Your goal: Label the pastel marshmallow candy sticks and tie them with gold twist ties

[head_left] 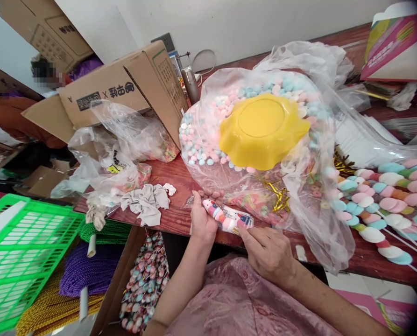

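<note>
Holding a marshmallow skewer (218,213) inside a small clear sleeve (236,218), both hands work at the front edge of the dark red table (180,219). The left hand (201,222) is closed around the candy end, thumb and fingers clamped on it; the right hand (268,252) pinches the open end of the sleeve between its fingertips. Judging from this, the skewer is most of the way into its wrapper and has yet to be closed off.

A good deal looks done and a good deal left. To the right lies a row of finished-looking skewers (379,196), soft pastel lumps of pink, blue, green and white threaded on thin white sticks, unwrapped as far as I can tell. Behind the hands a big crinkled plastic bag (299,154) is still heaped with small rounded pink, blue and white candies (201,140), and a glossy yellow bowl (262,130) with a wavy rim sits upside down on top of them. Gold wire ties (280,198) lie tangled under the film, near the hands.

Left of the hands are a crumpled grey cloth (145,203), more slack clear bags (117,154) and a tipped cardboard box (124,88). Below the table edge stands a green lattice crate (22,252), beside coils of purple and gold cord (85,270).
</note>
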The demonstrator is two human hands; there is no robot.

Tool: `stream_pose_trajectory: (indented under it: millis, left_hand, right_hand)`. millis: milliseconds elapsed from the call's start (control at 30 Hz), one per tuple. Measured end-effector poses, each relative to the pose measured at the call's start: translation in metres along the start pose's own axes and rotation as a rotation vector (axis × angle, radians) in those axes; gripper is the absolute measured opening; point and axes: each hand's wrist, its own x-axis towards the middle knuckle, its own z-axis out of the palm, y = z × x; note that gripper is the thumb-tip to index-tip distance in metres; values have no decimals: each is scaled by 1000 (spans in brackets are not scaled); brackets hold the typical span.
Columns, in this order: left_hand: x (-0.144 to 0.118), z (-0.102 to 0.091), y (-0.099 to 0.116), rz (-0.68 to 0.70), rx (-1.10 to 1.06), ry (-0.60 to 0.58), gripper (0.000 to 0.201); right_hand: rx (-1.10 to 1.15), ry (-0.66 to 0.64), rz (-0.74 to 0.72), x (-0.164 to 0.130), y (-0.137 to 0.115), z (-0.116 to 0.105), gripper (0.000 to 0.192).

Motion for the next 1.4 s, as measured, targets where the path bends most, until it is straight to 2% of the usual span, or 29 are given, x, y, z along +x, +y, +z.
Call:
stream_pose_trajectory:
  millis: [100,200,333,433,500,667,733,867,1000,1133,1233,1333,1400]
  left_hand:
    - [-3,-4,-1,-3,16,-166,42]
    - [-5,-11,2,-54,70,-353,36]
    - [-6,-17,11,-209,96,-454,39]
    - [-7,-17,12,-243,127,-518,42]
    - [-9,-15,8,-234,142,-524,41]
    - [-14,-8,-6,-134,135,-382,38]
    - [-13,-8,-6,-100,129,-316,38]
    - [-7,-10,5,-147,93,-235,37]
    - [-6,-12,14,-181,82,-302,37]
    - [-10,-13,16,-98,19,-331,44]
    - [-13,-12,18,-11,-15,-350,40]
    - [-13,-12,17,15,-41,-335,36]
    - [-12,-12,15,15,-60,-295,36]
  right_hand:
    - [72,3,70,-3,3,4,25]
    - [300,-15,271,-4,8,6,23]
    - [670,-218,657,1,15,2,20]
    - [830,-316,796,2,16,1,27]
    - [814,-318,798,1,13,3,27]
    - [424,-231,436,-6,-2,14,27]
    - [384,-248,387,-7,-4,16,29]
    - [356,-292,429,-6,1,15,29]
    - [394,-308,503,-7,4,13,29]
    - [507,-305,600,-2,3,11,26]
    - [652,-300,692,6,3,8,30]
    - [787,-236,794,8,0,5,32]
    - [789,-183,785,6,-2,5,29]
